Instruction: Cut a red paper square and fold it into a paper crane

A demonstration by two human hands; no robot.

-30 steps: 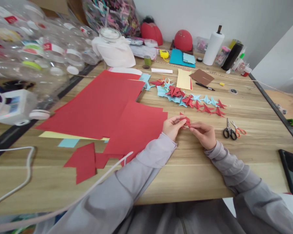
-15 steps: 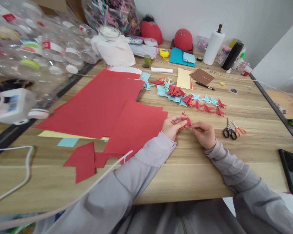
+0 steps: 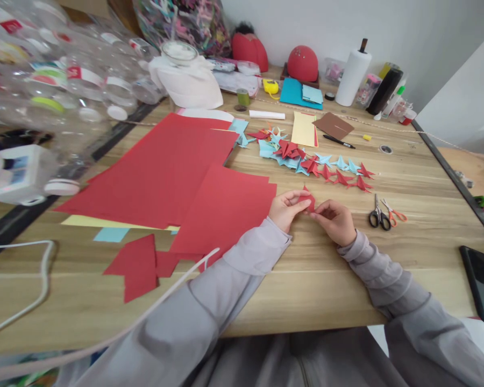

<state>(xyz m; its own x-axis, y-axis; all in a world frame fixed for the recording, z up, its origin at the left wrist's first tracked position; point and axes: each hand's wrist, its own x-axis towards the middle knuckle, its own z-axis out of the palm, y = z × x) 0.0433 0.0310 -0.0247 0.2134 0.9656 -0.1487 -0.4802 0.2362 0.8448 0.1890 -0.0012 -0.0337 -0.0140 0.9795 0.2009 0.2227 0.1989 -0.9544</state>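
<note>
Between my hands is a small piece of folded red paper [image 3: 311,202], its pointed tip sticking up. My left hand [image 3: 287,208] pinches it between thumb and fingers from the left. On the other side, my right hand [image 3: 335,219] has thumb and index finger closed at the paper's lower right edge. Beyond them lie red and light blue folded paper cranes [image 3: 342,178], some in rows and some piled up. Large red paper sheets [image 3: 234,209] are stacked by my left forearm, with smaller red pieces [image 3: 140,271] in front.
Black-handled scissors [image 3: 379,216] and orange-handled scissors [image 3: 394,214] lie to the right, a phone [image 3: 481,285] at the right edge. Plastic bottles [image 3: 84,80] crowd the left. A white cable [image 3: 169,293] crosses my left sleeve. Yellow paper [image 3: 304,129] and a black pen [image 3: 339,142] lie farther back.
My right hand has shifted slightly left, nearer my left hand. The folded red paper has turned a little in my fingers, its tip now more upright.
</note>
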